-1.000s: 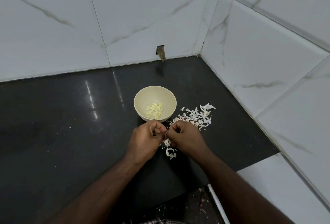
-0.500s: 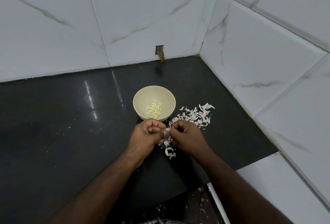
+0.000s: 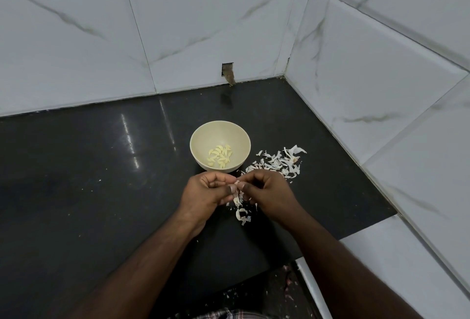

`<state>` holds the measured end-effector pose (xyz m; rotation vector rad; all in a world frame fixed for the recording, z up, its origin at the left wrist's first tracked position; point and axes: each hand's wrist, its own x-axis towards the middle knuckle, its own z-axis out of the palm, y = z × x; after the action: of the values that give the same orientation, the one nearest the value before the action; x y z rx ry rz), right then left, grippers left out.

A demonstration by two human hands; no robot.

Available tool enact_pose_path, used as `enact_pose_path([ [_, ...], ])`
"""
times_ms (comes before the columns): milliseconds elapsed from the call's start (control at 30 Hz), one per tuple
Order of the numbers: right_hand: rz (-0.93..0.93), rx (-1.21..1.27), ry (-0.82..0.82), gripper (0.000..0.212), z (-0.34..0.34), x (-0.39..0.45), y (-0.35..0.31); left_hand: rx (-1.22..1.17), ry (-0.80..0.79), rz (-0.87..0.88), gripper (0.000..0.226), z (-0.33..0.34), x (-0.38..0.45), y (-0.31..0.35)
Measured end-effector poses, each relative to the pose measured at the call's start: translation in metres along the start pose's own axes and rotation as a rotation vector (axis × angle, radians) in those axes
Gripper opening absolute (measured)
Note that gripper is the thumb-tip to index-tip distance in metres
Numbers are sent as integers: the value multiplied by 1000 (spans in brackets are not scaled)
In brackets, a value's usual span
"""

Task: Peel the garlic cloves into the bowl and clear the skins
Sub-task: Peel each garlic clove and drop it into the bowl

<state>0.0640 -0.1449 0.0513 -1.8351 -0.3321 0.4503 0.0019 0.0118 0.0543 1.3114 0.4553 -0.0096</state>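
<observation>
A cream bowl [image 3: 197,138] stands on the black counter [image 3: 89,179] and holds several peeled garlic cloves [image 3: 220,156]. Just in front of the bowl my left hand [image 3: 203,191] and my right hand [image 3: 270,191] meet, fingers curled. Between their fingertips they pinch a small garlic clove [image 3: 237,183], mostly hidden by the fingers. White garlic skins [image 3: 278,162] lie scattered to the right of the bowl, and more skins [image 3: 243,214] lie beneath my hands.
White marble-look tiled walls [image 3: 368,90] close the counter at the back and on the right. A small hole [image 3: 228,72] is cut in the back wall above the counter. Bits of skin lie on the floor [image 3: 284,290] below the counter's front edge.
Both hands stay together in front of the bowl. Their fingers have shifted slightly on the clove. The bowl and the skins have not moved.
</observation>
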Motion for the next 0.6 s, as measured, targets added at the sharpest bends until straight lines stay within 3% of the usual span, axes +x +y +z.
enact_pose_path([
  [467,25,-357,10,9,-13,-5,2,-128,32,-72,12,-3,4,5],
  [600,-36,-360,25,23,-19,-5,0,-101,-9,-153,13,-4,3,6],
])
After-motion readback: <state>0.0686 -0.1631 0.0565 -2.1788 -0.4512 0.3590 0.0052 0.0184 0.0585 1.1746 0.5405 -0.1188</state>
